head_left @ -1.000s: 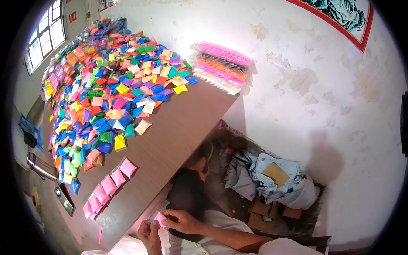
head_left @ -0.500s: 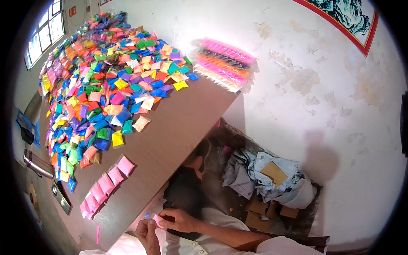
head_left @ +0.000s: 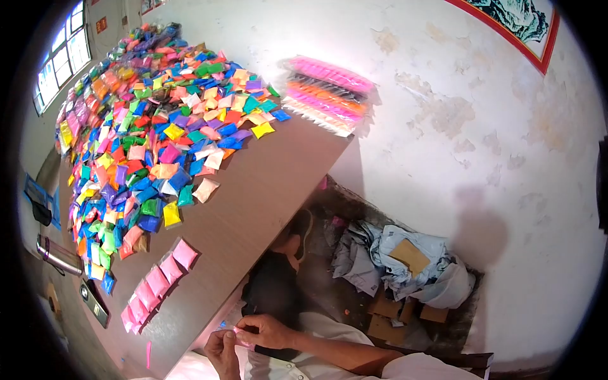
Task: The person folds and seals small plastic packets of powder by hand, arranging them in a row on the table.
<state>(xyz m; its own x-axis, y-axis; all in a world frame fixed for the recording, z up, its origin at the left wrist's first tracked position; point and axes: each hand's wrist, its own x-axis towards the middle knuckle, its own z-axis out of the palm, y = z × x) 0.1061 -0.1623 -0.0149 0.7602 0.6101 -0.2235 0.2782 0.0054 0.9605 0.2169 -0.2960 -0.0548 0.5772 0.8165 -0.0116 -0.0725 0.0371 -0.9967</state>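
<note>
Near the front edge of the table, my left hand and my right hand meet over my lap, fingers pinched. Between their fingertips shows a small pink packet, mostly covered by the fingers. On the table, a slanting row of several pink packets lies just beyond my hands. A thin pink strip rests near the table's left front corner.
A large heap of colourful packets covers the back left. Stacked bagged strips sit by the wall. A phone and a steel flask are at the left edge. Grey plastic bags and cardboard lie on the floor at right.
My view has shifted slightly. The fingers have closed further over the pink packet, and less of it shows. The packets on the table keep their places.
</note>
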